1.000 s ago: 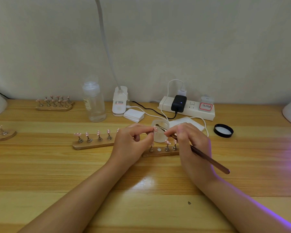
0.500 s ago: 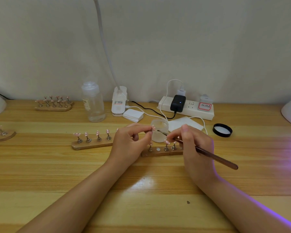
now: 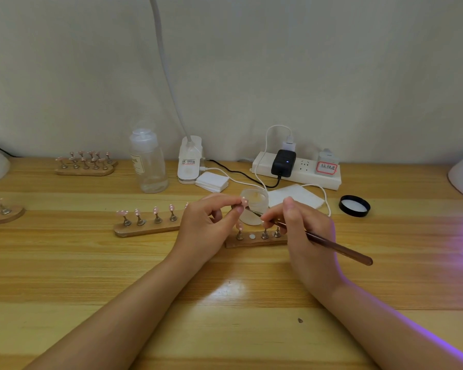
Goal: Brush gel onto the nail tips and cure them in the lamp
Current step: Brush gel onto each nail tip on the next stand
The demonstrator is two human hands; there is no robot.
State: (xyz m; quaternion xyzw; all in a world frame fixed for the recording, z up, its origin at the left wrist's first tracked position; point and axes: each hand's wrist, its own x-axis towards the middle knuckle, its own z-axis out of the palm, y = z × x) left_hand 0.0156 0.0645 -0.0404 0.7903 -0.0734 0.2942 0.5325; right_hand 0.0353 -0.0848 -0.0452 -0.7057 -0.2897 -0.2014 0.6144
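Table (image 3: 64,263): wooden, carries every item below.

Gel jar (image 3: 254,206): frosted, open, just behind the fingers of both hands. Judged rigid and light enough to tip if knocked; best held by its side wall.

Wooden stand (image 3: 254,243): long strip just below the right fingers, holding pegs, with one bare round seat. A second stand (image 3: 147,228) lies to the left of the left fingers, carrying pink tips. Judged stiff and stable; lifted by the ends.

Brush (image 3: 332,245): slim brown handle, gripped pen-fashion in the curled fingers of the right hand (image 3: 305,236), bristles touching the tip. Judged light and stiff, with soft bristles; held near the ferrule for control.

Nail tip (image 3: 244,202): small, pink, on its peg, pinched between thumb and forefinger of the left hand (image 3: 206,233), raised above the stand. Judged very light, thin, and slippery when gel-wet; held by the peg, never the coated face.
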